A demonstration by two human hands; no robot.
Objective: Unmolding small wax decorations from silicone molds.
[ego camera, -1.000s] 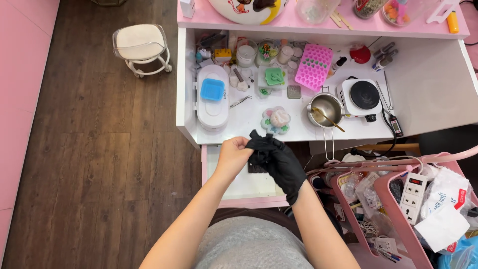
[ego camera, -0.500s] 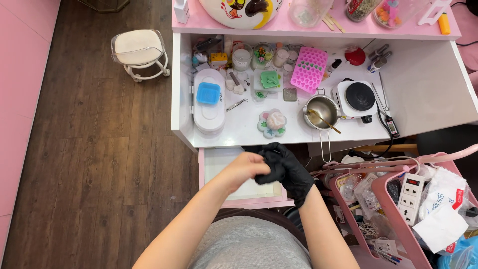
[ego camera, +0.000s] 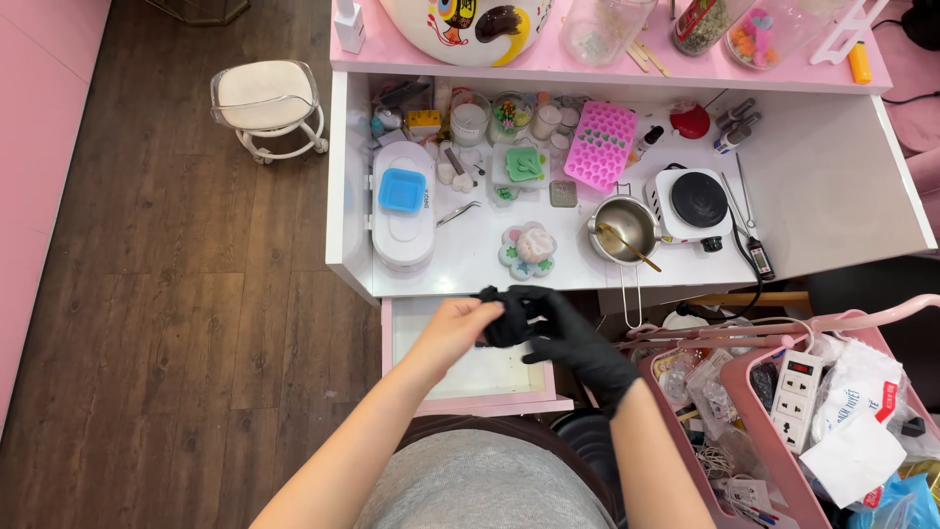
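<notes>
Black glove (ego camera: pixel 504 315) (both hands) nr drawer edge (ego camera: pixel 470 402)

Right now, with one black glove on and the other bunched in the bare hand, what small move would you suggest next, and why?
Probably open the cuff of the loose glove so the left hand can slide in. The right hand is already gloved and pinches that glove, while the left is bare and grips it bunched over the open pink drawer.

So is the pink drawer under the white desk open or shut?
Open: the pink drawer juts out below the desk edge, its pale inside showing.
</notes>
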